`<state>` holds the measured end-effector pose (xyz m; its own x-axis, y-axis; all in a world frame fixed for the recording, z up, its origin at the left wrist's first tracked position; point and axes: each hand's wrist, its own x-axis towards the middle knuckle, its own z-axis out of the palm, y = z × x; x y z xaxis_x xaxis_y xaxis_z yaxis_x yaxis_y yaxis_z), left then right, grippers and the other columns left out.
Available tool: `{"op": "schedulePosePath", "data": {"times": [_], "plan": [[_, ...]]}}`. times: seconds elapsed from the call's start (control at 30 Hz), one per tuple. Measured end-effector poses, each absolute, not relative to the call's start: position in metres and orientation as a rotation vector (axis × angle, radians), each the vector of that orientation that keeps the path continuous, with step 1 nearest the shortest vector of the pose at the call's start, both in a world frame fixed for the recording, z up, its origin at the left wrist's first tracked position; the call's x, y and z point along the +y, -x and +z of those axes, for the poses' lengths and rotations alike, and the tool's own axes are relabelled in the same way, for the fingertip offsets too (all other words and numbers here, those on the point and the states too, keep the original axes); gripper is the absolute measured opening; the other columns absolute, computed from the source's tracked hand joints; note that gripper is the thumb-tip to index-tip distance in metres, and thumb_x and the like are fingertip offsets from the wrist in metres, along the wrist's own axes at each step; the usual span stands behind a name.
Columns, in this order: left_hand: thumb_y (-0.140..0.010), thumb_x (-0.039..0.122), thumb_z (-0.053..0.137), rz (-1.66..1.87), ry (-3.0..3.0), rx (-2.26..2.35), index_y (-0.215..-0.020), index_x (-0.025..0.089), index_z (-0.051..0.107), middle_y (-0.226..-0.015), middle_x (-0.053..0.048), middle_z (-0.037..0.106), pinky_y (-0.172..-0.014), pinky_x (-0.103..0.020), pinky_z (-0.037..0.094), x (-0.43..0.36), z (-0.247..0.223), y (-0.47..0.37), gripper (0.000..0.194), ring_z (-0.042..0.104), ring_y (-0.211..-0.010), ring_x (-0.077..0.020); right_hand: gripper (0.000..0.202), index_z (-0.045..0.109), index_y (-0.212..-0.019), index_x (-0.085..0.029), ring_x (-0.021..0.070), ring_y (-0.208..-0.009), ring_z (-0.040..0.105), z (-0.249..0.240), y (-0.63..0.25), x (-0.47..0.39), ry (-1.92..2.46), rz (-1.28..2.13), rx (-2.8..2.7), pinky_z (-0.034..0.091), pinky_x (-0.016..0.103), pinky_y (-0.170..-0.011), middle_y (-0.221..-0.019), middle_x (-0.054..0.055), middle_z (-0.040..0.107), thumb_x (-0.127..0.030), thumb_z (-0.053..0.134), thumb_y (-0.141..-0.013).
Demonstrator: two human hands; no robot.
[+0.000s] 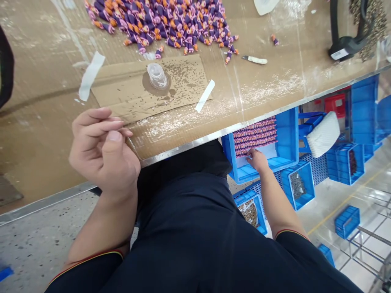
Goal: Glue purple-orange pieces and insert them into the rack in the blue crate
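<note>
We are half-curling the left hand [105,152] (nine o'clock), the right hand [258,160] (three o'clock, pinch indeterminable) adjoining apparently light, stiff figurines [255,136], graspable mid-body.

Glossy, tape-covered brown cardboard tabletop [262,89].

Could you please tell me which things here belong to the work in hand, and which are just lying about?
Seems in use:
purple-and-orange pieces, piled up
matching rows, by the right hand
blue crate holding them

Probably just lying about:
white-handled tool
black curved device

Can't tell: clear cup on the wet-spotted cardboard.
</note>
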<state>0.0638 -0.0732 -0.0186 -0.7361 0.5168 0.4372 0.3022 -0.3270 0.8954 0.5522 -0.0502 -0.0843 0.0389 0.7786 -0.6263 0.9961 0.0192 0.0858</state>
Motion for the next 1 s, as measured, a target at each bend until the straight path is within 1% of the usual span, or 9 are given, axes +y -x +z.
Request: {"op": "schedulePosePath", "data": {"times": [0.17,0.23,0.3,0.37,0.43,0.7,0.77,0.93,1.0], "plan": [[-0.074,0.047,0.066,2.265,-1.106,1.647,-0.089,0.016,0.077,-0.098,-0.012,0.065,-0.062,-0.034,0.053,-0.072,-0.016,-0.065,0.036,0.067,-0.103,-0.026,0.024,0.079,-0.117,-0.021,0.0257,-0.096,0.074,-0.083,-0.553,-0.05,-1.805,-0.535,1.766,0.055,0.033,-0.084,-0.109,0.011,0.08,-0.014,0.072,-0.096],[-0.075,0.044,0.066,2.272,-1.107,1.625,-0.09,0.015,0.078,-0.099,-0.013,0.066,-0.061,-0.034,0.052,-0.072,-0.017,-0.065,0.035,0.067,-0.1,-0.025,0.025,0.08,-0.119,-0.021,0.0262,-0.097,0.075,-0.083,-0.553,-0.049,-1.799,-0.532,1.766,0.055,0.034,-0.084,-0.11,0.011,0.081,-0.014,0.07,-0.097],[-0.076,0.046,0.067,2.26,-1.116,1.631,-0.091,0.015,0.078,-0.101,-0.013,0.066,-0.065,-0.038,0.057,-0.072,-0.02,-0.064,0.036,0.066,-0.098,-0.0244,0.024,0.081,-0.119,-0.021,0.0265,-0.097,0.076,-0.083,-0.552,-0.049,-1.794,-0.53,1.769,0.055,0.034,-0.084,-0.111,0.011,0.081,-0.016,0.069,-0.099],[-0.078,0.053,0.067,2.243,-1.129,1.653,-0.092,0.017,0.076,-0.102,-0.012,0.063,-0.074,-0.047,0.064,-0.073,-0.023,-0.062,0.04,0.067,-0.105,-0.0277,0.023,0.082,-0.117,-0.022,0.0263,-0.096,0.076,-0.084,-0.552,-0.048,-1.79,-0.527,1.774,0.055,0.033,-0.083,-0.111,0.011,0.081,-0.017,0.069,-0.099],[-0.079,0.058,0.069,2.217,-1.13,1.664,-0.092,0.018,0.074,-0.103,-0.011,0.06,-0.082,-0.054,0.067,-0.074,-0.025,-0.061,0.043,0.067,-0.115,-0.0312,0.022,0.082,-0.115,-0.022,0.0262,-0.097,0.076,-0.085,-0.552,-0.048,-1.786,-0.523,1.781,0.055,0.033,-0.083,-0.111,0.011,0.082,-0.017,0.068,-0.099],[-0.079,0.068,0.065,2.137,-1.071,1.815,-0.09,0.021,0.068,-0.105,-0.011,0.06,-0.083,-0.059,0.069,-0.074,-0.026,-0.062,0.049,0.069,-0.119,-0.0334,0.022,0.083,-0.114,-0.021,0.0267,-0.103,0.077,-0.085,-0.55,-0.047,-1.773,-0.507,1.785,0.053,0.031,-0.083,-0.116,0.013,0.083,-0.013,0.066,-0.101],[-0.08,0.064,0.068,2.184,-1.099,1.732,-0.092,0.019,0.071,-0.105,-0.011,0.061,-0.081,-0.056,0.069,-0.073,-0.026,-0.062,0.047,0.069,-0.114,-0.0316,0.022,0.083,-0.115,-0.021,0.0266,-0.103,0.077,-0.084,-0.55,-0.046,-1.774,-0.506,1.784,0.053,0.031,-0.084,-0.115,0.013,0.083,-0.013,0.067,-0.101],[-0.083,0.05,0.073,2.272,-1.165,1.596,-0.093,0.016,0.076,-0.098,-0.012,0.063,-0.066,-0.034,0.058,-0.072,-0.024,-0.061,0.035,0.068,-0.114,-0.0288,0.023,0.083,-0.115,-0.02,0.0273,-0.103,0.077,-0.082,-0.549,-0.045,-1.772,-0.515,1.785,0.054,0.032,-0.085,-0.116,0.013,0.083,-0.012,0.067,-0.1],[-0.083,0.046,0.073,2.286,-1.17,1.559,-0.092,0.015,0.077,-0.098,-0.012,0.066,-0.061,-0.03,0.053,-0.071,-0.022,-0.062,0.033,0.068,-0.102,-0.0245,0.024,0.083,-0.115,-0.02,0.0271,-0.104,0.077,-0.082,-0.548,-0.045,-1.772,-0.519,1.786,0.054,0.032,-0.085,-0.117,0.014,0.083,-0.012,0.066,-0.1]]}}
